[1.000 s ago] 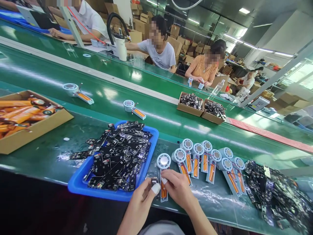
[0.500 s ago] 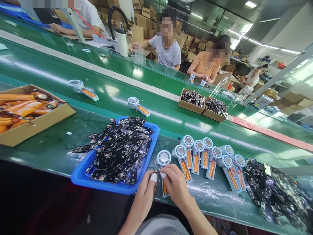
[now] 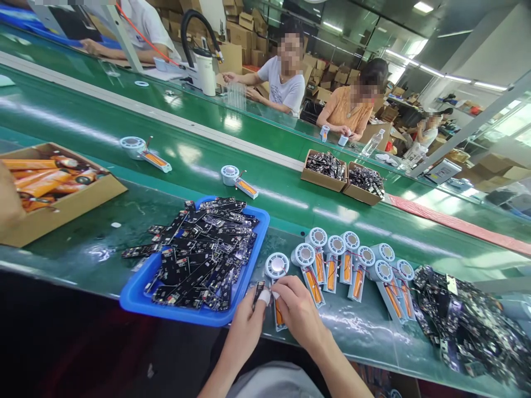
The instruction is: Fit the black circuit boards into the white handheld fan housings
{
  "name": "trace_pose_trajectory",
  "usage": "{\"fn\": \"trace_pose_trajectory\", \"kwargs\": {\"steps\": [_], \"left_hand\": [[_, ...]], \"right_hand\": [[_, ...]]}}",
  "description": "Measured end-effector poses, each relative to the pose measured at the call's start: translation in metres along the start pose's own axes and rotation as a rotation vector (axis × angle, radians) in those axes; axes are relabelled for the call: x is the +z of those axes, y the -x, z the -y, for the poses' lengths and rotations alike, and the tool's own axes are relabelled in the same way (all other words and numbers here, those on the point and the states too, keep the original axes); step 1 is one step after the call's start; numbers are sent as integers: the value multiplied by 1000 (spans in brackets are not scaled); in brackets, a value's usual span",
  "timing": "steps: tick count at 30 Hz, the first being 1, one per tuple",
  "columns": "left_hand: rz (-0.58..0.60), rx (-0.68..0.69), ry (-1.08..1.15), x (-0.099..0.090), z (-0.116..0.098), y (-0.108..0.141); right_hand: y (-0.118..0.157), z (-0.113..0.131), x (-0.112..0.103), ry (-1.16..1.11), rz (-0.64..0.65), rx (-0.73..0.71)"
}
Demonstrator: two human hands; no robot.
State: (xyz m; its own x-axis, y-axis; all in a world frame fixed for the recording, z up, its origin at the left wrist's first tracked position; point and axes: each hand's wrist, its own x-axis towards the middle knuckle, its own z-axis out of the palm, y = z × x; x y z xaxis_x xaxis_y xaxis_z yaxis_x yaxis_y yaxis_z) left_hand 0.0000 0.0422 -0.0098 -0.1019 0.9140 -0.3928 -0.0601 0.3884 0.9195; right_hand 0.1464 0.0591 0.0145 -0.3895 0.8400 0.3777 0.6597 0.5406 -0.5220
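My left hand (image 3: 248, 323) is closed on a small black circuit board (image 3: 259, 292), its thumb tip wrapped in white. Just right of it, my right hand (image 3: 301, 309) pinches at the board's edge, and its thumb also wears a white covering. What the right fingertips hold is too small to make out, perhaps a thin wire. Beneath the hands lies a light-blue round-headed housing (image 3: 276, 266) with an orange battery in its handle, partly covered by my right hand. To the left, a blue tray (image 3: 262, 237) is heaped with black circuit boards (image 3: 199, 260).
Several similar housings (image 3: 335, 245) lie to the right, beside a pile of boards (image 3: 464, 320). A cardboard box (image 3: 78, 205) of orange batteries stands at left, with another person's hand (image 3: 8, 196) over it. Two housings rest on the green conveyor (image 3: 194, 149). Co-workers sit opposite.
My left hand has tilted the circuit board, so more of it shows. Another person's hand has come in over the battery box. The housings on the conveyor have shifted slightly right.
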Motion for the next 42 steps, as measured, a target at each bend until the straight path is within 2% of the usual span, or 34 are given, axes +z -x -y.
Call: {"fn": "trace_pose_trajectory", "kwargs": {"steps": [2,8,14,21,24,30,34,39,42], "left_hand": [[-12,14,-51,-2,3,1],[52,286,-335,-3,-3,4],[53,400,-481,-1,-3,0],[74,500,-646,-6,2,-1],[107,530,-671,-9,-1,-2],[243,568,-689,-19,-8,-3],[322,578,-671,-23,-11,-4],[311,593,-648,-24,-16,-2],[243,586,-644,-25,-13,0]], "right_hand": [[-3,1,-2,119,10,-63],[-11,4,-7,306,60,-154],[-15,9,-11,467,165,-151],[-20,15,-14,576,191,-177],[-20,12,-13,527,201,-164],[-18,-5,-24,116,212,-77],[-15,-15,-28,2,257,-100],[-7,-15,-21,-111,140,-34],[-3,-11,-25,-252,46,148]]}}
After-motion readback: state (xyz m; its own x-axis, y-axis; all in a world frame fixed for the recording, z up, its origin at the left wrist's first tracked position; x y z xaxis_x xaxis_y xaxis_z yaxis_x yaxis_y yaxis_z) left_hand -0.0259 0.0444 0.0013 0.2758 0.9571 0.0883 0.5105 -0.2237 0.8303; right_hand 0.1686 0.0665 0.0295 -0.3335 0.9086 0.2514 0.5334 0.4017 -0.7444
